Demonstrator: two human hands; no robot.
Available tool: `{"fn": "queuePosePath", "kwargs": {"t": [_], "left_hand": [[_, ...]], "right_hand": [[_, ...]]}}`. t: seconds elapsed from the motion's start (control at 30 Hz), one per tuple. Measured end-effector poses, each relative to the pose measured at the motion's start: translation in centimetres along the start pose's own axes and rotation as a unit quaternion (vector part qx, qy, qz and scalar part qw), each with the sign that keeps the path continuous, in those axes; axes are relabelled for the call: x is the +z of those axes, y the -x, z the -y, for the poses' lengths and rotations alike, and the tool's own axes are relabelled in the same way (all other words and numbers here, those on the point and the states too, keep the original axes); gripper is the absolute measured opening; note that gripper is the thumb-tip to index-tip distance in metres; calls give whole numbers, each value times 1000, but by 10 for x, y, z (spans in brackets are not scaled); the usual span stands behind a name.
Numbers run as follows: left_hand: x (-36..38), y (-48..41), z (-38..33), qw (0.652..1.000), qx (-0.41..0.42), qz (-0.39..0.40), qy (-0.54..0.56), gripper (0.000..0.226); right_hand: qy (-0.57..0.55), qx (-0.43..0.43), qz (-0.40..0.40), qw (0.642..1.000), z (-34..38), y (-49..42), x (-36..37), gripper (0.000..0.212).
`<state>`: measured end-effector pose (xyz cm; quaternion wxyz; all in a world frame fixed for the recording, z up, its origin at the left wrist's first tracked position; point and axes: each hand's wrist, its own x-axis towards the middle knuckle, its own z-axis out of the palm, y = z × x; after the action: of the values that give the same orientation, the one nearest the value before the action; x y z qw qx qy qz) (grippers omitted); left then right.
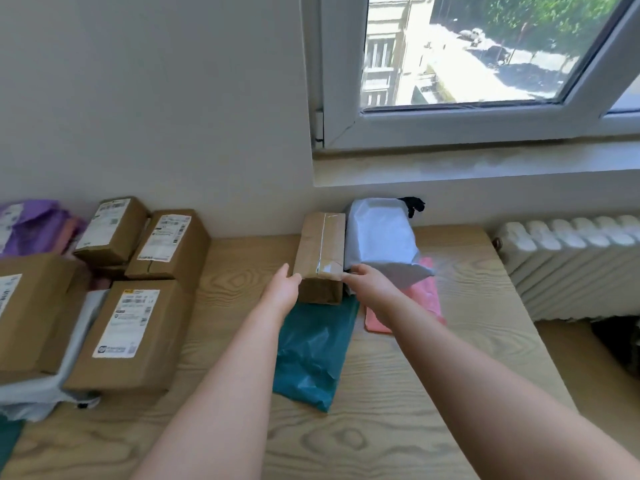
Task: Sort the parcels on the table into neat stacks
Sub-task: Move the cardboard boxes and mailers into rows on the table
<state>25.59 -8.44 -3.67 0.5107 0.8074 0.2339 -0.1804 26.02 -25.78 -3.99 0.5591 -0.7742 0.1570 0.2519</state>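
Left hand (pixel 282 292), fingers straight, presses the brown parcel (pixel 322 251) on its left flank. The right hand (pixel 367 284) is at its near right corner, pinch or push unclear. Parcel sits between both palms, white bag (pixel 381 237) against its right side. Likely clamped for lifting onto a stack.
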Motion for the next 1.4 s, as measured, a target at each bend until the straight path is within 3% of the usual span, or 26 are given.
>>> {"fn": "queuePosePath", "kwargs": {"t": [0.33,0.63,0.7,0.77,0.87,0.93,1.07,1.13,1.23,1.3,1.4], "left_hand": [[3,0,7,985,-36,-8,170,47],[-10,62,42,973,8,-47,226,19],[-11,79,52,972,14,-27,234,32],[-14,94,64,961,-30,23,273,64],[-11,107,83,938,-89,107,318,71],[-2,116,93,939,-72,152,300,78],[20,135,102,969,-15,143,200,55],[35,144,106,977,-15,135,167,58],[61,148,113,985,-21,101,135,52],[84,153,117,991,-16,91,97,43],[123,165,123,996,-22,84,38,40]], "right_hand": [[35,3,14,999,-4,-27,6,33],[-102,-20,-39,994,-14,42,16,11],[-130,-16,-56,990,-23,62,19,7],[-180,4,-65,981,-39,83,23,13],[-238,28,-61,969,-68,108,27,25],[-240,34,-68,968,-88,126,26,31],[-191,54,-60,978,-119,152,14,53],[-159,64,-51,984,-134,160,1,49],[-101,90,-32,990,-154,167,-16,26],[-88,113,-20,989,-167,172,-31,37],[-58,124,3,991,-187,178,-54,34]]}}
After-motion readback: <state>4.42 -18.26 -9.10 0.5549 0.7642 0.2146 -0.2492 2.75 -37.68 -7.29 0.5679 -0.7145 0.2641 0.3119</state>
